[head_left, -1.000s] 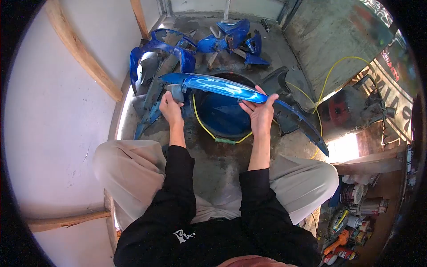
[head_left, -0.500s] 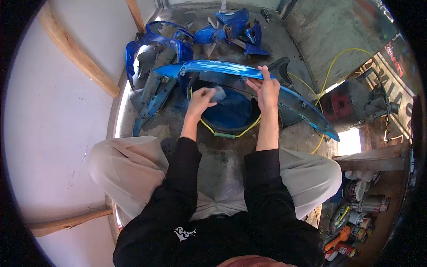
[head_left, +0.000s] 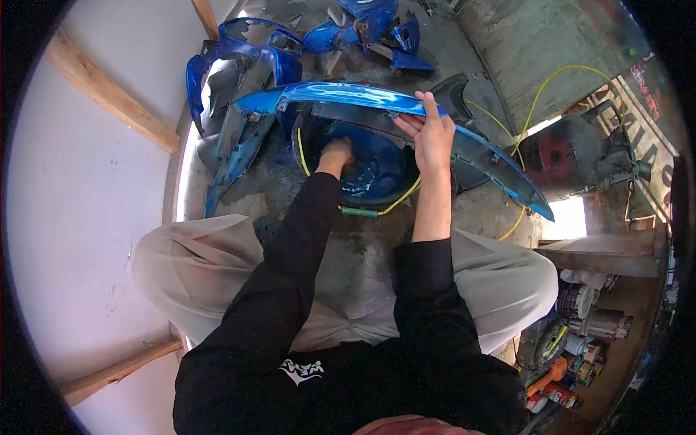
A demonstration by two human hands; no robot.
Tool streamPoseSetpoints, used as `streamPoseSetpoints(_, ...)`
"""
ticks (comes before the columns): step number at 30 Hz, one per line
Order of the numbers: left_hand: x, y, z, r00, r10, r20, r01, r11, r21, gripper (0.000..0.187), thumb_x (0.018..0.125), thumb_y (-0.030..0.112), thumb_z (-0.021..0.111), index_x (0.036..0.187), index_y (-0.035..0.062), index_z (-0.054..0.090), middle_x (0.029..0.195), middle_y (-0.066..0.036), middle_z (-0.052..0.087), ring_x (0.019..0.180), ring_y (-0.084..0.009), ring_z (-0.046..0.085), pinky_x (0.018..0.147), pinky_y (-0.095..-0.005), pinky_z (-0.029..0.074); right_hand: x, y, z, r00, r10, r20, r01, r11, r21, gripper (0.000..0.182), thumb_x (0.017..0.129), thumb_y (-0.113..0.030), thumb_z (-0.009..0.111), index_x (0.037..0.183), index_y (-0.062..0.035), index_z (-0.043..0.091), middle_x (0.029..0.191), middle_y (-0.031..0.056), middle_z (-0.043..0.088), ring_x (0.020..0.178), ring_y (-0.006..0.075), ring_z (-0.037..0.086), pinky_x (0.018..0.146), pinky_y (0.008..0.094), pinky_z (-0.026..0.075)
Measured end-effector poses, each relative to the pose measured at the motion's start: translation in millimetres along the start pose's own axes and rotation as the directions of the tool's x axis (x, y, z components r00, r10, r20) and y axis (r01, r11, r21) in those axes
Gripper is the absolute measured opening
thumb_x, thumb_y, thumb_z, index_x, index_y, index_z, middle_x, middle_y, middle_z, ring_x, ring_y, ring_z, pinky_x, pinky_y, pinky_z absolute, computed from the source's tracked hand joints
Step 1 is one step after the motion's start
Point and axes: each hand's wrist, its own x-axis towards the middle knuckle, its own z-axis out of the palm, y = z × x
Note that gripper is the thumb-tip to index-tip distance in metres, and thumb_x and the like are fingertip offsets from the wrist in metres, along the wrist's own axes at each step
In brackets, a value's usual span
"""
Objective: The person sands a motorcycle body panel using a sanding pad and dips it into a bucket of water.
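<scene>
My right hand (head_left: pixel 433 141) grips the upper edge of a long, curved, glossy blue motorcycle body panel (head_left: pixel 341 94), thumb on one side and fingers on the other. The panel spans from the left over a dark bucket (head_left: pixel 403 199) and slopes down to the right. Inside the bucket, my left hand (head_left: pixel 336 154) reaches into rippling water (head_left: pixel 377 170); its fingers are hidden and blurred, so what they hold does not show. A yellow cord handle with a green grip (head_left: pixel 359 212) hangs at the bucket's near rim.
More blue body panels (head_left: pixel 283 58) lie on the floor beyond, with another cluster (head_left: pixel 362 32) behind. To the right sit a dark red-and-black tank (head_left: pixel 554 156) and a yellow hose (head_left: pixel 533 109). A low shelf (head_left: pixel 609 254) with cans stands at lower right.
My left hand, which held a small greyish sheet above the bucket, has gone down into the water. The right hand still grips the panel. The whole view has shifted slightly.
</scene>
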Motion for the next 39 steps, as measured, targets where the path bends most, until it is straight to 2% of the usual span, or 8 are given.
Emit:
streamPoseSetpoints(3, -31, 8, -7, 0.968, -0.162, -0.193, 0.156, 0.987, -0.044, 0.059, 0.086, 0.026, 0.08, 0.139, 0.0062, 0.063, 0.151, -0.019, 0.055, 0.135, -0.0341, 0.058, 0.103, -0.0494, 0.054, -1, 0, -1, 1.0, 0.004, 0.002, -0.004, 1.0, -0.005, 0.052, 0.104, -0.038, 0.064, 0.127, 0.0092, 0.061, 0.1, 0.02, 0.071, 0.092, 0.0296, 0.074, 0.083, 0.0433, 0.065)
streamPoseSetpoints(9, -17, 2, -15, 0.97, 0.121, 0.213, -0.049, 0.948, -0.314, 0.061, 0.089, 0.028, 0.075, 0.143, 0.0045, 0.057, 0.151, -0.02, 0.055, 0.135, -0.0325, 0.058, 0.104, -0.0476, 0.053, -3, 2, -3, 1.0, 0.0, 0.015, 0.0, 1.0, 0.018, 0.049, 0.104, -0.036, 0.063, 0.126, 0.008, 0.062, 0.098, 0.0175, 0.07, 0.084, 0.027, 0.074, 0.074, 0.0398, 0.066)
streamPoseSetpoints(11, 29, -16, 10, 0.949, -0.101, -0.297, 0.093, 0.995, -0.04, 0.065, 0.086, 0.029, 0.078, 0.143, 0.0054, 0.057, 0.147, -0.019, 0.059, 0.132, -0.0343, 0.06, 0.106, -0.0463, 0.051, -5, -1, -3, 1.0, -0.003, 0.018, 0.003, 1.0, 0.014, 0.049, 0.104, -0.036, 0.064, 0.126, 0.0079, 0.062, 0.097, 0.0173, 0.07, 0.083, 0.0265, 0.074, 0.073, 0.039, 0.066)
streamPoseSetpoints(15, 8, -8, 4, 0.977, -0.06, -0.202, 0.057, 0.998, -0.022, 0.063, 0.087, 0.031, 0.078, 0.141, 0.0042, 0.06, 0.141, -0.02, 0.062, 0.13, -0.0349, 0.061, 0.108, -0.0453, 0.05, -6, -1, -4, 0.999, 0.014, 0.042, -0.014, 1.0, -0.006, 0.054, 0.104, -0.038, 0.063, 0.13, 0.0089, 0.06, 0.1, 0.0179, 0.07, 0.088, 0.0271, 0.073, 0.08, 0.0402, 0.065)
streamPoseSetpoints(20, -72, 27, -35, 0.992, 0.013, -0.129, -0.09, 0.787, -0.61, 0.048, 0.094, 0.033, 0.071, 0.135, 0.0087, 0.067, 0.142, -0.016, 0.062, 0.127, -0.0354, 0.062, 0.108, -0.0443, 0.049, -6, -1, -5, 0.999, 0.027, 0.039, -0.027, 1.0, -0.003, 0.052, 0.104, -0.037, 0.063, 0.13, 0.0081, 0.06, 0.1, 0.0176, 0.07, 0.088, 0.0263, 0.073, 0.079, 0.0395, 0.066)
streamPoseSetpoints(26, -78, 33, -28, 0.865, -0.005, -0.502, -0.171, 0.937, -0.305, 0.04, 0.096, 0.034, 0.071, 0.128, 0.0091, 0.072, 0.124, -0.015, 0.073, 0.117, -0.0319, 0.068, 0.103, -0.0433, 0.052, -4, 0, -7, 0.998, 0.027, 0.049, -0.027, 1.0, 0.005, 0.052, 0.105, -0.037, 0.063, 0.13, 0.0076, 0.06, 0.1, 0.0175, 0.07, 0.089, 0.0262, 0.073, 0.079, 0.0396, 0.065)
streamPoseSetpoints(30, -72, 32, -27, 0.937, -0.073, -0.342, -0.174, 0.751, -0.637, 0.039, 0.094, 0.039, 0.073, 0.117, 0.0082, 0.077, 0.118, -0.016, 0.075, 0.117, -0.0321, 0.068, 0.104, -0.0428, 0.052, -6, 0, -6, 0.998, 0.031, 0.055, -0.031, 1.0, 0.004, 0.054, 0.104, -0.039, 0.064, 0.132, 0.0076, 0.059, 0.1, 0.0176, 0.07, 0.09, 0.0267, 0.073, 0.079, 0.0401, 0.065)
streamPoseSetpoints(39, -30, 5, -7, 0.946, 0.076, -0.316, -0.128, 0.981, -0.147, 0.079, 0.081, 0.032, 0.087, 0.15, 0.0122, 0.054, 0.148, -0.02, 0.057, 0.131, -0.0383, 0.06, 0.107, -0.0457, 0.051, -5, 1, -8, 0.998, 0.024, 0.058, -0.024, 1.0, 0.0, 0.055, 0.103, -0.039, 0.064, 0.132, 0.0077, 0.059, 0.101, 0.0177, 0.07, 0.089, 0.0271, 0.073, 0.08, 0.0403, 0.065)
